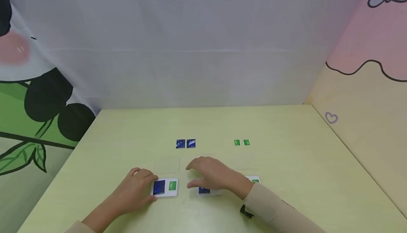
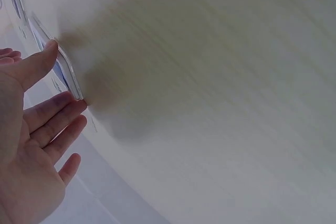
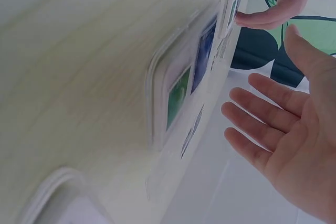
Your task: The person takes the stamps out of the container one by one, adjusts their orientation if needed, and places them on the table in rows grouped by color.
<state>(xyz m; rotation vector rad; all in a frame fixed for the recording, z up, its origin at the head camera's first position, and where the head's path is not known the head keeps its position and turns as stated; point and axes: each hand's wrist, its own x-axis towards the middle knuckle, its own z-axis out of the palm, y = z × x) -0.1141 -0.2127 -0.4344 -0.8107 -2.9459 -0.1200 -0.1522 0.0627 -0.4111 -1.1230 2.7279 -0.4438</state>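
Note:
In the head view, my left hand (image 1: 135, 192) holds a flat white card case (image 1: 165, 187) with a blue and a green picture on it. Thumb and index finger pinch its opposite edges, near the left end; the left wrist view shows the case's clear rim (image 2: 73, 77) between them. My right hand (image 1: 211, 174) hovers over a second such case (image 1: 212, 192), partly covering it. Seen from the right wrist, that hand's fingers are spread and hold nothing, apart from the case (image 3: 181, 77). A third case (image 1: 254, 179) is mostly hidden behind the right forearm.
Two small blue picture pieces (image 1: 186, 143) and two small green ones (image 1: 242, 142) lie farther back on the pale table (image 1: 133, 127). A transparent plate (image 1: 167, 164) lies behind the left case, with faint others to its right. A white cloth (image 1: 203, 49) hangs behind the table; printed panels flank it.

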